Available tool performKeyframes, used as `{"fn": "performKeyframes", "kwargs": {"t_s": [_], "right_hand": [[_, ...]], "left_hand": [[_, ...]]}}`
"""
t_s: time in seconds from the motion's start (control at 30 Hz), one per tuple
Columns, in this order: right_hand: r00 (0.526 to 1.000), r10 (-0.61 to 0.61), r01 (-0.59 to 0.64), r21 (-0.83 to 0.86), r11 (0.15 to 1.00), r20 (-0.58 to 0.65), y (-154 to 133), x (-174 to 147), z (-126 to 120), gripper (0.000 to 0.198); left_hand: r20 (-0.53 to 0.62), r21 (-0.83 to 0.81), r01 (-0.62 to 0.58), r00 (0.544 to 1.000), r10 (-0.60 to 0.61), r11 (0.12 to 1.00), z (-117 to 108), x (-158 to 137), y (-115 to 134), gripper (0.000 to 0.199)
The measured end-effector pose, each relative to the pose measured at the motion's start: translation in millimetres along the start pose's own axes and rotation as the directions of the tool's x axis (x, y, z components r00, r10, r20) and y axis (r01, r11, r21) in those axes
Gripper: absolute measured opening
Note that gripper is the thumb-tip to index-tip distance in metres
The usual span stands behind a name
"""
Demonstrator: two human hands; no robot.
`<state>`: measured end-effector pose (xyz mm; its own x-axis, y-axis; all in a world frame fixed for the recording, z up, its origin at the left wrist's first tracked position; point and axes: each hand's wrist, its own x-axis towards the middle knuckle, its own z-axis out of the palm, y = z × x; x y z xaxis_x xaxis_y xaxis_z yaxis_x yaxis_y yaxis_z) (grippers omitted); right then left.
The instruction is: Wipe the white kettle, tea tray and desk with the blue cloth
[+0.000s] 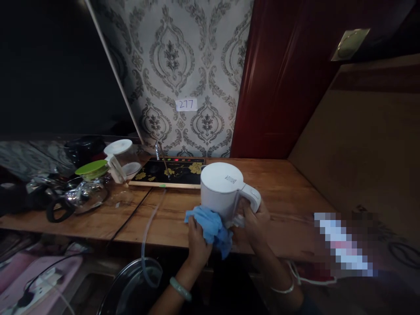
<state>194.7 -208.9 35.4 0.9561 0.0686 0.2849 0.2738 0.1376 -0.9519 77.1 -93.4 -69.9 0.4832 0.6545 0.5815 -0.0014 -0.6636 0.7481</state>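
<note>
A white lidded electric kettle (215, 197) is held up near the front edge of the wooden counter (275, 183). Its handle points right, and my right hand (256, 221) is wrapped round that handle. My left hand (198, 240) grips a crumpled blue cloth (208, 221) and presses it against the kettle's lower left side. Part of the cloth hangs down below the kettle. Behind the kettle lies a black tea stove panel (170, 170) with gold flowers, a lit red light and a thin metal spout.
Left of the panel stand a clear pitcher with a white lid (120, 148) and a glass teapot with a green lid (93, 168). A clear hose (147, 227) drops into a bucket (131, 280) below the counter. A power strip (46, 282) lies lower left.
</note>
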Motion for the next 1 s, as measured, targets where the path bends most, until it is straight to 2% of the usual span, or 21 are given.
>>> {"fn": "performKeyframes", "kwargs": {"t_s": [0.1,0.23,0.3,0.4,0.5,0.57,0.63,0.7,0.77,0.83,0.9,0.97,1.0], "right_hand": [[1.000,0.019,-0.019,0.021,1.000,-0.002,0.6,1.3,0.1,0.044],[0.996,0.081,-0.085,0.099,0.991,0.042,5.3,-3.8,-2.0,0.050],[0.991,0.096,-0.106,0.125,0.986,0.088,7.6,-11.4,-4.3,0.050],[0.989,0.045,-0.069,0.172,0.983,0.143,8.5,-25.7,-8.1,0.046],[0.992,-0.008,-0.014,0.173,0.985,0.126,7.1,-36.0,-11.1,0.044],[0.995,-0.005,-0.009,0.141,0.990,0.104,6.9,-38.7,-12.5,0.045],[0.994,0.020,-0.034,0.121,0.992,0.111,8.2,-39.1,-13.4,0.046],[0.991,0.043,-0.058,0.119,0.991,0.123,10.7,-38.8,-13.5,0.048],[0.990,0.060,-0.075,0.125,0.989,0.124,13.1,-38.6,-12.8,0.049],[0.991,0.065,-0.080,0.129,0.988,0.117,14.8,-38.2,-11.5,0.048],[0.991,0.055,-0.071,0.122,0.990,0.125,15.7,-37.3,-11.3,0.047],[0.990,0.023,-0.036,0.094,0.995,0.139,16.0,-36.8,-14.8,0.044],[0.992,-0.007,-0.003,0.079,0.997,0.130,15.5,-37.2,-18.7,0.041]], "left_hand": [[0.055,0.023,-0.050,0.997,0.048,0.998,-9.1,-5.5,3.3,0.037],[-0.065,-0.053,-0.003,0.998,-0.001,0.999,-3.9,3.8,22.4,0.039],[-0.131,-0.048,-0.040,0.991,0.033,0.998,0.3,12.7,37.5,0.037],[-0.147,0.036,-0.186,0.971,0.189,0.982,3.2,29.9,65.1,0.029],[-0.067,0.187,-0.379,0.915,0.397,0.906,4.5,45.3,86.6,0.023],[-0.003,0.286,-0.499,0.853,0.522,0.818,6.0,49.1,89.6,0.020],[0.088,0.343,-0.564,0.816,0.572,0.751,6.6,44.8,82.8,0.018],[0.230,0.363,-0.554,0.833,0.504,0.750,4.9,33.6,70.9,0.019],[0.415,0.380,-0.479,0.853,0.317,0.792,0.0,20.1,60.1,0.028],[0.556,0.398,-0.383,0.824,0.113,0.833,-8.4,10.5,55.5,0.038],[0.625,0.359,-0.273,0.780,-0.013,0.892,-20.7,8.8,59.1,0.038],[0.646,0.205,-0.130,0.762,-0.034,0.970,-36.4,14.7,70.5,0.030],[0.638,0.098,-0.046,0.770,-0.027,0.994,-44.9,19.2,78.4,0.023]]}}
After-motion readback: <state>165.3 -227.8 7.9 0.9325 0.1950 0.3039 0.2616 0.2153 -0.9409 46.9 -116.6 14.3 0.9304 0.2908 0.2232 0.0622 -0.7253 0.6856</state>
